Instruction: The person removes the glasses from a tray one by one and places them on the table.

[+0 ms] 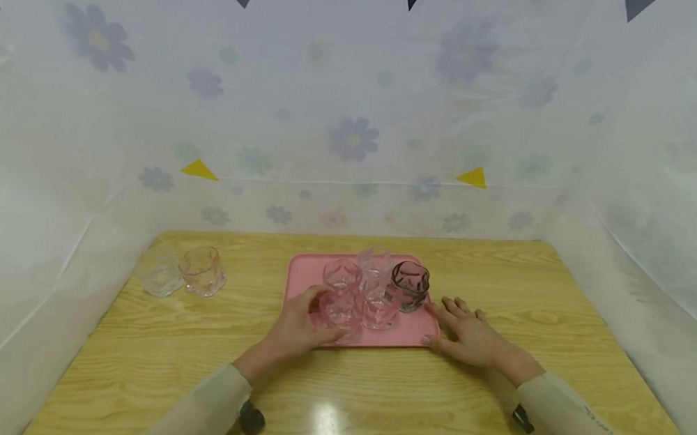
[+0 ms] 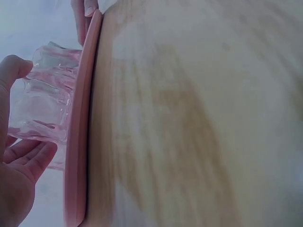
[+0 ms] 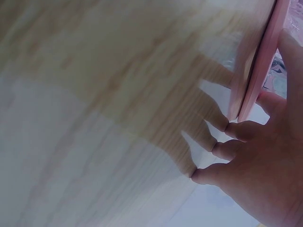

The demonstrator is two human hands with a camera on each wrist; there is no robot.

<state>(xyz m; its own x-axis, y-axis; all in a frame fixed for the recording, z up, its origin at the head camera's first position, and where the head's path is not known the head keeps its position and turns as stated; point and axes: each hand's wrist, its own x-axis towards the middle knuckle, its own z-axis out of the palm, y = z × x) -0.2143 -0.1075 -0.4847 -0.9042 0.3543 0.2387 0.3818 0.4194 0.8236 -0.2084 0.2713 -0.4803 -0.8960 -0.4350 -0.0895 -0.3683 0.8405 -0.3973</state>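
My left hand point(image 1: 297, 327) curls round the near-left glass point(image 1: 341, 311) on the tray point(image 1: 407, 333); my right hand point(image 1: 471, 337), fingers spread, seems to touch the tray's right edge, holding nothing.

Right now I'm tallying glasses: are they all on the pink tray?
No, a clear glass and a pinkish glass stand on the table left of the tray.

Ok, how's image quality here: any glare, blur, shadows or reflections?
Head: glare streak on the table, bottom centre; left wrist: hazy, table grain soft; right wrist: bluish cast, dark finger shapes, shadow or reflection, beside the right hand.
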